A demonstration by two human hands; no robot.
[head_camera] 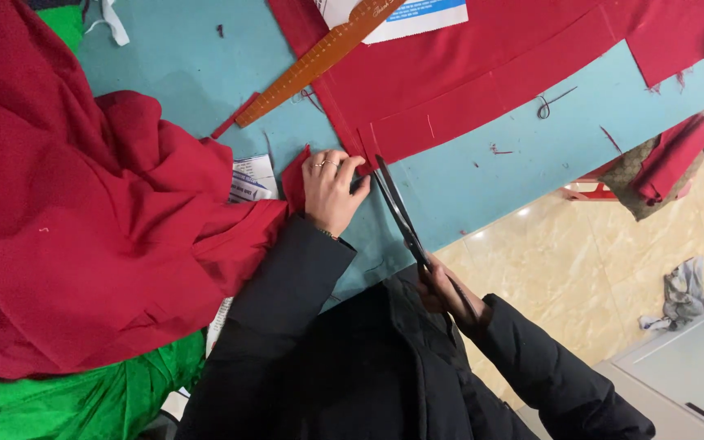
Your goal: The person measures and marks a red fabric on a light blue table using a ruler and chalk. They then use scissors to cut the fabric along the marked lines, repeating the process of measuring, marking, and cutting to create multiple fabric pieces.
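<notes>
a teal table (499, 175) fills the upper part of the view. a big heap of red cloth (75, 220) lies bunched on its left side, with green cloth (91, 399) beneath it at the lower left. a flat red fabric piece (482, 73) is spread across the top, its lower strip reaching down toward the hands. an orange ruler (319, 59) lies slanted over its left edge, touching a white and blue paper (401, 18). the right hand (446, 293) grips black scissors (399, 213), blades parted at the strip's end. the left hand (329, 189) pinches the fabric corner just beside the blades.
</notes>
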